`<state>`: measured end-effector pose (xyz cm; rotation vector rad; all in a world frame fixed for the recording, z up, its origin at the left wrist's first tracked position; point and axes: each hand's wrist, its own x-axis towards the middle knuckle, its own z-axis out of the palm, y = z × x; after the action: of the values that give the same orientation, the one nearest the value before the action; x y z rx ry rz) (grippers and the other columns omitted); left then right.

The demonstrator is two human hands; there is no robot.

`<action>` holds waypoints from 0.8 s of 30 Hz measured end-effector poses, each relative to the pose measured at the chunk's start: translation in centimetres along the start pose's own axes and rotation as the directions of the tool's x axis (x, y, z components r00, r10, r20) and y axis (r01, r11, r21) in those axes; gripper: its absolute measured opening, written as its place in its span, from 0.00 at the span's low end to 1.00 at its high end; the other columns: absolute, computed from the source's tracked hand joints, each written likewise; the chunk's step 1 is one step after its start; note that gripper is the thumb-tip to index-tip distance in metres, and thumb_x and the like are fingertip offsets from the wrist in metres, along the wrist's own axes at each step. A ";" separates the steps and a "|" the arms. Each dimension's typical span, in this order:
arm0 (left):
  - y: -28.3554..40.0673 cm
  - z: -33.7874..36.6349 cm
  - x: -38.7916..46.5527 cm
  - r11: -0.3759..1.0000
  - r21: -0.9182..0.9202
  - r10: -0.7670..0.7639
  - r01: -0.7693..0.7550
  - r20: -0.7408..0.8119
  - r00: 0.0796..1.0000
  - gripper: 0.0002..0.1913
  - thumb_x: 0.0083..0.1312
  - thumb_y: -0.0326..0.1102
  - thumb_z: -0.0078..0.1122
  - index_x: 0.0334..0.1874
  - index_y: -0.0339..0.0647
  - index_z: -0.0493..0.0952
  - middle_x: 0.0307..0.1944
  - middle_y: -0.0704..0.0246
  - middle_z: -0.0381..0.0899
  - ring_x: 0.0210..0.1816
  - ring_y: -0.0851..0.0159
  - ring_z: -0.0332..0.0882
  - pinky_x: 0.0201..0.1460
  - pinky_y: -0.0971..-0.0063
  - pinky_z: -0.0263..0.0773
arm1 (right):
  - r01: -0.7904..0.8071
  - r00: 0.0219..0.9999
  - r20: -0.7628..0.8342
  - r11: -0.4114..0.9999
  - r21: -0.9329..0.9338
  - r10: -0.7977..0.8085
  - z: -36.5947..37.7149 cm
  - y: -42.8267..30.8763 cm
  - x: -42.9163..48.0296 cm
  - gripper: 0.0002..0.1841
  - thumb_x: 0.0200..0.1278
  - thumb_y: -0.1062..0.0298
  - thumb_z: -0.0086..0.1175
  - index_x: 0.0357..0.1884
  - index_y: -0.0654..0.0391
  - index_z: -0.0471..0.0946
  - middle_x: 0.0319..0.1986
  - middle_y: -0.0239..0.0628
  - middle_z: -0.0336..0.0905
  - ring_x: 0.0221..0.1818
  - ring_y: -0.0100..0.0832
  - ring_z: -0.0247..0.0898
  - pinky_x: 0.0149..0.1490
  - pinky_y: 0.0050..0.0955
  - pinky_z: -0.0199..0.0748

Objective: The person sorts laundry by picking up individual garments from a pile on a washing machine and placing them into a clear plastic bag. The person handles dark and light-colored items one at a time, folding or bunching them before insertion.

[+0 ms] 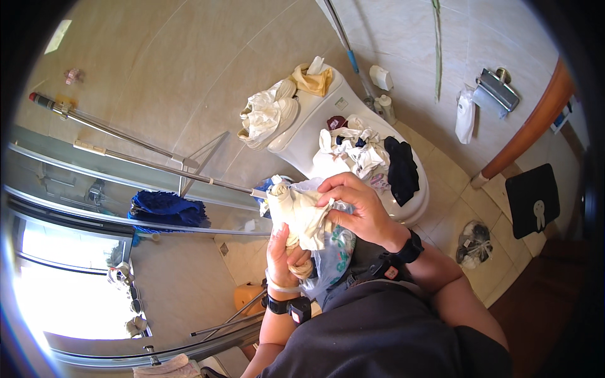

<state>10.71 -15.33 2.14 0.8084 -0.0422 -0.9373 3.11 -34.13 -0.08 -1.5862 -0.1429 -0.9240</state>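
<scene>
A cream-coloured fabric piece [302, 219], perhaps a sock or thin garment, is held up in front of me with a rolled part at its upper left. My left hand [283, 257] grips it from below, with the thumb against its side. The fingers of my right hand [357, 210] pinch its right edge. From my left wrist hangs a thin plastic bag [338, 264] with green print, partly hidden behind the fabric. Just beyond my right hand, crumpled white clothes [368, 153] and a black cloth item [401, 170] lie on the toilet [298, 153].
White shoes [269, 113] and a yellow cloth [312, 81] rest on the toilet tank. Two long poles [142, 147] and a blue mop head [168, 210] are at the left. A knotted plastic bag [474, 245] sits on the floor near a black mat [531, 201].
</scene>
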 end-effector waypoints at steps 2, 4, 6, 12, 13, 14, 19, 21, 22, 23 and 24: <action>-0.2 0.2 0.1 0.999 0.026 0.020 -0.018 -0.056 0.998 0.20 0.72 0.45 0.42 0.54 0.33 0.66 0.29 0.69 0.78 0.08 0.84 0.54 0.09 0.91 0.52 | 0.020 0.997 0.069 0.999 0.031 -0.022 -0.3 0.2 0.1 0.17 0.51 0.80 0.60 0.44 0.58 0.76 0.38 0.35 0.74 0.43 0.32 0.72 0.48 0.25 0.70; -0.2 0.2 0.1 0.999 -0.051 -0.003 0.002 -0.011 1.000 0.19 0.72 0.44 0.42 0.54 0.34 0.67 0.31 0.67 0.79 0.08 0.84 0.54 0.08 0.91 0.51 | 0.018 0.995 0.098 0.996 0.084 -0.027 -0.4 0.3 -0.1 0.14 0.52 0.80 0.59 0.43 0.59 0.76 0.36 0.35 0.75 0.41 0.32 0.73 0.47 0.25 0.70; -0.1 0.1 0.0 0.991 -0.135 -0.026 0.023 -0.018 1.000 0.18 0.72 0.43 0.43 0.53 0.35 0.68 0.35 0.66 0.80 0.08 0.84 0.55 0.08 0.91 0.49 | -0.131 0.987 -0.068 0.980 0.150 0.142 -0.3 0.1 -0.3 0.09 0.54 0.80 0.58 0.38 0.61 0.75 0.36 0.36 0.74 0.39 0.31 0.73 0.46 0.25 0.70; 0.3 -0.3 0.0 0.973 -0.230 -0.016 0.025 0.040 0.999 0.16 0.72 0.43 0.42 0.52 0.38 0.69 0.37 0.67 0.80 0.09 0.84 0.57 0.08 0.91 0.50 | 0.209 0.970 -0.083 0.956 -0.205 -0.230 0.3 -0.8 -1.1 0.12 0.47 0.74 0.64 0.36 0.52 0.77 0.34 0.35 0.72 0.34 0.35 0.72 0.41 0.29 0.71; 0.3 -0.3 0.0 0.974 -0.227 -0.019 0.026 0.030 0.999 0.16 0.72 0.43 0.42 0.52 0.39 0.69 0.36 0.67 0.80 0.09 0.84 0.57 0.08 0.91 0.50 | 0.223 0.971 -0.020 0.932 -0.285 -0.238 0.4 -0.9 -1.0 0.13 0.46 0.73 0.65 0.36 0.51 0.78 0.35 0.34 0.72 0.36 0.35 0.71 0.42 0.29 0.70; 0.3 -0.3 0.0 0.983 -0.181 -0.014 0.020 0.036 0.999 0.16 0.72 0.43 0.42 0.52 0.39 0.69 0.35 0.68 0.80 0.09 0.84 0.57 0.08 0.91 0.50 | 0.293 0.953 0.024 0.893 -0.342 -0.303 0.6 -1.0 -0.9 0.15 0.45 0.73 0.65 0.37 0.49 0.79 0.36 0.33 0.72 0.37 0.35 0.71 0.44 0.30 0.70; 0.3 0.2 -0.4 0.999 0.039 0.009 -0.006 -0.076 0.997 0.16 0.72 0.45 0.42 0.50 0.39 0.69 0.30 0.71 0.79 0.10 0.84 0.56 0.10 0.92 0.51 | 0.421 0.907 0.210 0.767 -0.484 -0.365 1.3 -1.6 0.0 0.14 0.45 0.69 0.64 0.38 0.45 0.80 0.38 0.29 0.70 0.42 0.34 0.69 0.51 0.33 0.66; 0.1 0.3 -0.4 0.995 0.097 0.039 -0.030 -0.096 0.995 0.16 0.72 0.45 0.42 0.49 0.39 0.70 0.28 0.71 0.78 0.10 0.84 0.56 0.10 0.92 0.51 | 0.462 0.887 0.253 0.746 -0.480 -0.387 1.5 -1.8 0.3 0.13 0.45 0.68 0.63 0.37 0.46 0.80 0.38 0.29 0.70 0.43 0.34 0.69 0.52 0.34 0.66; 0.1 0.3 -0.4 0.991 0.126 0.054 -0.041 -0.106 0.993 0.16 0.72 0.46 0.42 0.48 0.40 0.70 0.27 0.72 0.78 0.10 0.84 0.55 0.10 0.92 0.51 | 0.485 0.875 0.260 0.730 -0.482 -0.409 1.6 -1.9 0.4 0.13 0.46 0.68 0.63 0.37 0.46 0.80 0.38 0.29 0.70 0.43 0.33 0.69 0.53 0.35 0.65; 0.1 0.3 -0.5 0.990 0.133 0.051 -0.037 -0.108 0.993 0.16 0.72 0.46 0.42 0.48 0.40 0.70 0.27 0.72 0.78 0.09 0.84 0.55 0.10 0.92 0.51 | 0.491 0.871 0.292 0.728 -0.479 -0.395 1.6 -1.9 0.5 0.13 0.45 0.68 0.63 0.37 0.47 0.80 0.38 0.29 0.71 0.43 0.33 0.69 0.53 0.35 0.65; 0.1 0.3 -0.4 0.990 0.141 0.048 -0.032 -0.111 0.993 0.16 0.72 0.46 0.42 0.48 0.40 0.70 0.27 0.72 0.77 0.09 0.84 0.55 0.10 0.92 0.50 | 0.499 0.866 0.306 0.724 -0.477 -0.395 1.6 -1.9 0.7 0.14 0.44 0.69 0.63 0.37 0.47 0.80 0.39 0.28 0.71 0.44 0.33 0.69 0.54 0.35 0.64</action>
<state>10.36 -15.18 2.54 0.9855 -0.0247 -0.8556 3.30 -32.53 1.90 -2.2335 -0.4481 -1.2703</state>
